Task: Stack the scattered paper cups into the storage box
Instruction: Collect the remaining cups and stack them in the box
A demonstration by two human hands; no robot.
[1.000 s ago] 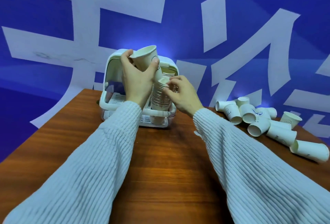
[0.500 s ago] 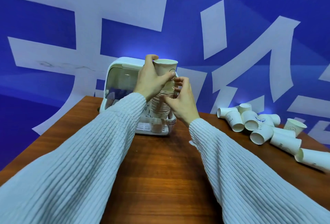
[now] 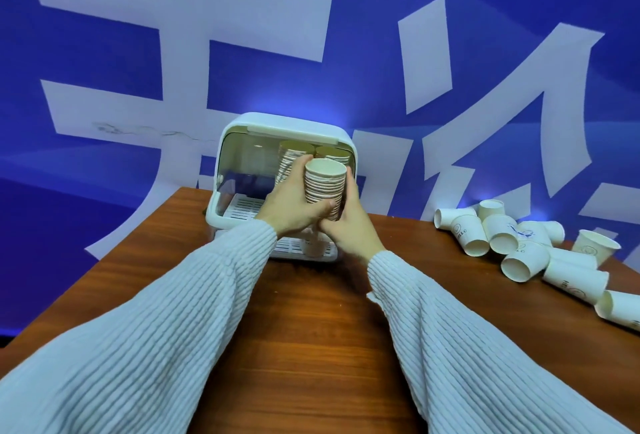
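Note:
A tall stack of nested paper cups [image 3: 325,188] stands at the front of the white storage box [image 3: 242,143], whose lid is swung up. My left hand [image 3: 294,205] grips the stack from the left, thumb across its lower front. Wrapped around the stack's right side is my right hand [image 3: 349,226]. Two more cup stacks [image 3: 294,151] stand inside the box behind it. Several loose white cups [image 3: 519,243] lie scattered on the table at the right.
The brown wooden table [image 3: 311,329] runs toward me between my sleeves. Its left edge slants away at the left. A blue wall with large white shapes [image 3: 450,53] rises right behind the box. The box's slatted white tray [image 3: 242,208] shows on the left.
My left hand has pushed the single cup down onto the stack and dropped to grip the stack's side. The right hand slid lower on the stack. The head camera has drawn closer.

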